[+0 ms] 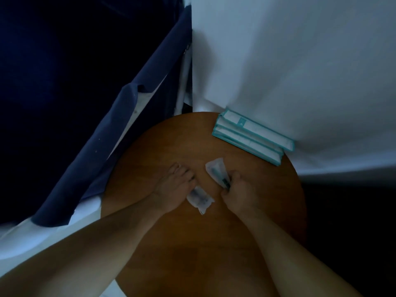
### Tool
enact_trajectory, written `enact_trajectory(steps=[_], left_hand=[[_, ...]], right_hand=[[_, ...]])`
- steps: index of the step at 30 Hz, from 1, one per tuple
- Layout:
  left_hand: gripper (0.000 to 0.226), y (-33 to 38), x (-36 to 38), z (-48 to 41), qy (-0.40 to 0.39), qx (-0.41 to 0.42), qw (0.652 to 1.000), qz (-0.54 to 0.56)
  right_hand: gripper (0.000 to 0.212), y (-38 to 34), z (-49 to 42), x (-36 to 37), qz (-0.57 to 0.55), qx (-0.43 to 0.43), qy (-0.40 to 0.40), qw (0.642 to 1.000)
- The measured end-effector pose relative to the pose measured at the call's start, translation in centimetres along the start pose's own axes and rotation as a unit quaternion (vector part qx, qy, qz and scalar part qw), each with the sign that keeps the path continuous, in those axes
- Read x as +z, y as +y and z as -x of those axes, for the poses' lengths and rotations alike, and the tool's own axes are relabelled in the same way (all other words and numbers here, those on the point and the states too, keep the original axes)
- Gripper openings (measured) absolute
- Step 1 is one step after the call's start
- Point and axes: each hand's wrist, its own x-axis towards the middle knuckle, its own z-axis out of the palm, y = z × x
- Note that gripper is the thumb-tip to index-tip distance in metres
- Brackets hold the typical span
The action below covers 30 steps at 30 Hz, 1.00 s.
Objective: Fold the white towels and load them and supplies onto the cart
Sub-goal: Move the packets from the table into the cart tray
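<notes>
A single view, from a camera worn on the person's head. It looks steeply down, almost straight, onto a round wooden bench (171,146) that fills the lower middle of the frame. Both forearms enter from the bottom edge. The left hand (175,185) and the right hand (237,189), which grips a small packet (214,170), sit near the centre, at close range. The light is dim, and the edges seem bowed by the wide lens.
</notes>
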Motion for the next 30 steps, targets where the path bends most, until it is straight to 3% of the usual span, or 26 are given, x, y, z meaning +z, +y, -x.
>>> enact_trajectory(steps=[4, 6, 8, 11, 12, 16, 22, 30], left_hand=[[0.033, -0.3, 0.4, 1.4, -0.011, -0.033, 0.994, 0.099], [0.030, -0.4, 0.5, 2.5, -0.008, -0.117, 0.967, 0.225], [0.030, -0.4, 0.1, 3.2, -0.009, -0.247, 0.885, 0.394], [0.025, -0.2, -1.7, 3.3, 0.002, -0.367, 0.645, 0.670], [0.023, -0.1, -2.5, 3.2, 0.004, -0.373, 0.591, 0.715], [0.020, 0.1, -6.5, 3.3, 0.008, -0.335, 0.501, 0.798], [0.026, -0.7, -13.0, 5.8, 0.032, -0.254, 0.447, 0.857], [0.031, -0.1, -20.3, 11.8, 0.018, -0.129, 0.542, 0.830]], right_hand=[[0.040, 0.3, 0.0, 0.0, -0.073, 0.016, -0.012, 0.997], [0.039, 0.2, -0.1, -0.1, -0.106, 0.032, -0.006, 0.994], [0.038, 0.0, 0.0, -0.1, -0.127, 0.034, 0.006, 0.991], [0.037, -0.6, 0.6, -0.3, -0.134, 0.016, 0.021, 0.991], [0.034, -0.9, 0.8, -0.5, -0.127, 0.009, 0.021, 0.992], [0.016, -2.9, 2.0, -2.1, -0.143, -0.006, 0.027, 0.989], [0.025, -6.4, 5.0, -6.9, -0.264, 0.005, 0.086, 0.961], [0.021, -9.9, 13.5, -13.2, -0.386, -0.020, 0.195, 0.902]])
